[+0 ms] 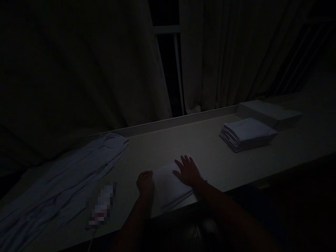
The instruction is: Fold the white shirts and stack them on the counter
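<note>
A folded white cloth [170,187] lies on the table in front of me, near its front edge. My right hand [189,171] rests flat on the cloth's far right part with the fingers spread. At the cloth's left edge, my left hand [145,182] is closed with its fingers curled, and appears to pinch the far left corner. The dim light hides the exact fingertip contact. To the right stands a neat stack of folded white cloths [249,131]. A long heap of loose, unfolded white cloth [70,178] stretches along the left side.
A pale, long table [157,147] has a raised ledge along its back. Behind the stack sits a pale box-like block [270,111]. A phone-like device [101,206], blurred out, lies at the left with a cable [91,240]. Curtains [118,63] hang behind, parted at a window.
</note>
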`<move>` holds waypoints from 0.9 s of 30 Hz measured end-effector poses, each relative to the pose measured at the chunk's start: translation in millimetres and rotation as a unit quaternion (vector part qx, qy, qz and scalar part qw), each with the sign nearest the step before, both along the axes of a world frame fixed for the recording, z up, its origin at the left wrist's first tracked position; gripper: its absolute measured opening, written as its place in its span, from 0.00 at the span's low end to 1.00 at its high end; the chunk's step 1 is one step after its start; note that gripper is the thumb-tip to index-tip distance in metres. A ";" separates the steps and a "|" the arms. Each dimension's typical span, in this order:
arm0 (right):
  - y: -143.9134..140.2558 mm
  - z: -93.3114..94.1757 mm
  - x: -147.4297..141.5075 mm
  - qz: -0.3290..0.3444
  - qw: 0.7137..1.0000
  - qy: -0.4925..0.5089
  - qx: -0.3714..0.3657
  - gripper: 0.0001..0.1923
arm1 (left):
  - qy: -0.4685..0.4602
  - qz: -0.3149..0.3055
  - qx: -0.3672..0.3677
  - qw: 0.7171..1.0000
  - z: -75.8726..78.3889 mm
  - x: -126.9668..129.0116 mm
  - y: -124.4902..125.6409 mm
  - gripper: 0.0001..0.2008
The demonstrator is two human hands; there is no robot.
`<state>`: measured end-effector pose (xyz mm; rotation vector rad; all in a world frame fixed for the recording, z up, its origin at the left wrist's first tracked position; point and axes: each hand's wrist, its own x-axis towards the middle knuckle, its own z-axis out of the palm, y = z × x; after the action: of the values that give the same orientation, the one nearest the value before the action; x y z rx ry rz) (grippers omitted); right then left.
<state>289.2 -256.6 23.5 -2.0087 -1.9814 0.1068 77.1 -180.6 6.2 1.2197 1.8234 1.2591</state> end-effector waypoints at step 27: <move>3.5 -5.8 -3.0 -0.006 1.000 -0.011 0.014 0.37 | 0.508 -0.332 0.111 0.787 -24.2 -2.1 -98.2 0.38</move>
<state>286.2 -253.1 17.6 -2.0121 -1.9738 0.0539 75.1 -278.8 -18.0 2.7265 1.5416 0.3663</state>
